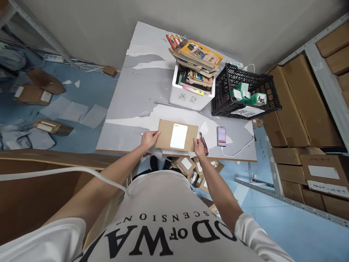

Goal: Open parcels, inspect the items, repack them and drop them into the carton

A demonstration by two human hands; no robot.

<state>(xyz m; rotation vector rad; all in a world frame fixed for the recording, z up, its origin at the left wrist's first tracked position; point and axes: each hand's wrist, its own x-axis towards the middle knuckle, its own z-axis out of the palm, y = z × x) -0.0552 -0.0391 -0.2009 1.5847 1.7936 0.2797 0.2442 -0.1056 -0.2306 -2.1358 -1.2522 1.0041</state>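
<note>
left hand (149, 139): gripping the cardboard parcel (177, 135) at its left end, fingers clamped on the edge
right hand (199, 147): pressing the parcel's right near corner, fingers curled together
parcel: lying flat at the table (136, 91) near edge, long axis running hand to hand
box cutter (203, 142): lying just right of the parcel, touching the right hand
phone (221, 135): sitting further right of the parcel

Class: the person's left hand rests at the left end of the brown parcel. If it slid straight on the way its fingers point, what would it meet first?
The left hand points rightward across the parcel, so it would probably meet the white label first.
</note>
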